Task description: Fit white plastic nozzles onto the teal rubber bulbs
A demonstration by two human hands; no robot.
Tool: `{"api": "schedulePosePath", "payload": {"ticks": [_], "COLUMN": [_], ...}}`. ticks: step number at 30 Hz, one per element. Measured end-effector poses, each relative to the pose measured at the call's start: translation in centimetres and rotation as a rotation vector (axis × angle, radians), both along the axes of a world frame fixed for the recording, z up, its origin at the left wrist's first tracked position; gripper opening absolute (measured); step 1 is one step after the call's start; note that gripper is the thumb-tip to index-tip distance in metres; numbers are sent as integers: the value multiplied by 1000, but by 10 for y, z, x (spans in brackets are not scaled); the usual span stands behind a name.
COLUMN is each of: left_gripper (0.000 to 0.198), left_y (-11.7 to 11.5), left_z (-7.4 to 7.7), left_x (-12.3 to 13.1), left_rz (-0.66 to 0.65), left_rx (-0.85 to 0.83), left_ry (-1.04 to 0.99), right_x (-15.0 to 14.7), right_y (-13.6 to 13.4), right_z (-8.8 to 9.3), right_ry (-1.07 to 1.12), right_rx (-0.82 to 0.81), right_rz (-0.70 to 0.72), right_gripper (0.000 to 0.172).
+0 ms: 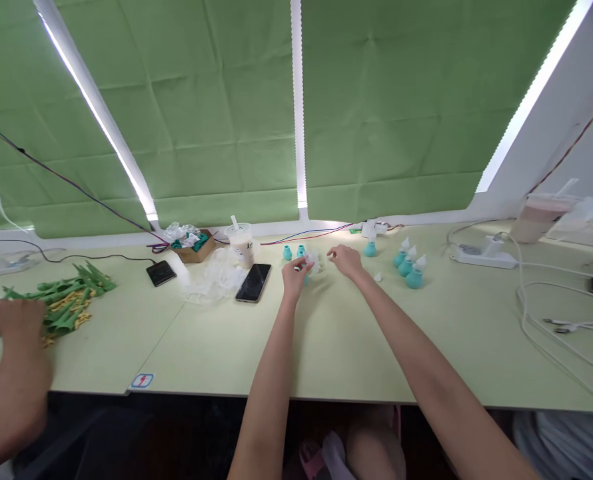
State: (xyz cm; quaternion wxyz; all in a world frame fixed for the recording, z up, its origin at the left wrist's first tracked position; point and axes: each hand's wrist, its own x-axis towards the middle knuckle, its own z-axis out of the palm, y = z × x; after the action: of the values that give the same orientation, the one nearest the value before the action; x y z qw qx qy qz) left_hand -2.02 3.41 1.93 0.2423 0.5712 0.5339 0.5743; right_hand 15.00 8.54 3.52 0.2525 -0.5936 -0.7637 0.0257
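Note:
My left hand is closed in a pinch, with a bit of a teal bulb showing at its fingertips. Right beside those fingers is a cluster of translucent white nozzle tips. Two small teal bulbs with open necks, one of them a teal bulb, stand just behind this hand. My right hand hovers to the right of the cluster, thumb and forefinger drawn together; whatever they hold is too small to make out. Beyond it stands a teal bulb with a clear tip. A loose white tip lies nearby.
Several tipped teal bulbs stand at right, near a power strip and white cables. Left are a phone, a drink cup, a plastic bag and a small box. Another person's hand touches green pieces.

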Motion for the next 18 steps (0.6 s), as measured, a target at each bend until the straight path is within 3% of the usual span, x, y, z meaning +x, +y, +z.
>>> {"api": "schedulePosePath", "payload": {"ticks": [2, 4, 11, 18], "left_gripper": [32, 37, 36, 30], "left_y": [0, 0, -4, -15], "left_z": [0, 1, 3, 9], "left_x": [-2, -3, 0, 6], "left_rz": [7, 9, -54, -344], "left_rx": [4, 14, 0, -81], "left_ry": [-66, -105, -132, -142], "right_x": [-10, -21, -29, -27], "right_y": [6, 11, 24, 31], "right_z": [-12, -21, -32, -24], "right_ry": [-257, -321, -257, -192], "right_rx": [29, 38, -21, -85], "right_rz": [-52, -67, -132, -148], "right_gripper": [19, 20, 22, 15]}}
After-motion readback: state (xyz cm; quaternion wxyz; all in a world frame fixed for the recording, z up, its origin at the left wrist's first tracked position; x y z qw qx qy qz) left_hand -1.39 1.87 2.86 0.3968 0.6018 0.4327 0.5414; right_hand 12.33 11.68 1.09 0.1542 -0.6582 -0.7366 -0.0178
